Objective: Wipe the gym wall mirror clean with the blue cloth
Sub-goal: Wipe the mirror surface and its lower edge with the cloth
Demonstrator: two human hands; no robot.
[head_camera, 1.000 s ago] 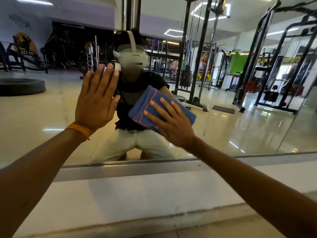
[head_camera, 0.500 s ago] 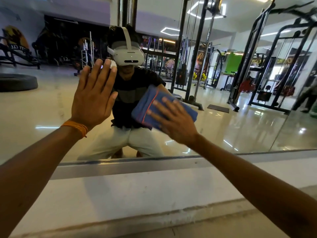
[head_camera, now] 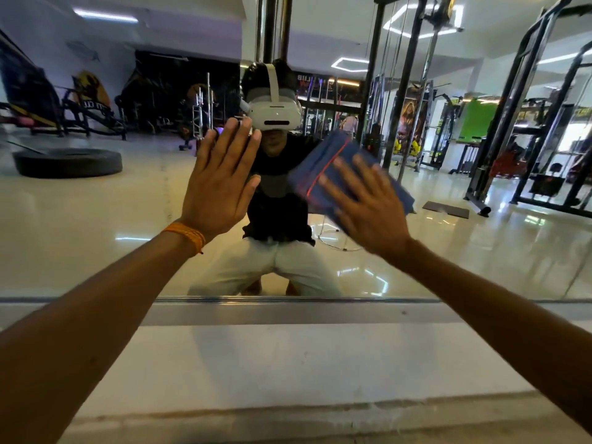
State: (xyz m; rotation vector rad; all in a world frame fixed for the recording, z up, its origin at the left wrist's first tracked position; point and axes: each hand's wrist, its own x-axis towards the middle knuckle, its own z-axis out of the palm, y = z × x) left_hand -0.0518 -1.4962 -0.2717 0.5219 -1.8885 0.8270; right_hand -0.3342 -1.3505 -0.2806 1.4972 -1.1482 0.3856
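The gym wall mirror [head_camera: 96, 219] fills the upper two thirds of the view and reflects the gym behind me. My left hand [head_camera: 221, 184] lies flat on the glass, fingers spread, an orange band at its wrist. To its right, my right hand [head_camera: 368, 206] presses the folded blue cloth [head_camera: 320, 168] with its red stitch line against the glass, fingers spread over it and blurred by motion. The lower part of the cloth is hidden under that hand.
A metal strip [head_camera: 288, 312] edges the mirror's bottom, with a white ledge [head_camera: 288, 363] below it. The reflection shows a crouching person in a headset, a tyre [head_camera: 67, 161] on the floor at left and black cable machines [head_camera: 512, 123] at right.
My right hand has slid the cloth up and to the right across the glass and is blurred now. The left hand stays flat on the mirror. My view has shifted slightly.
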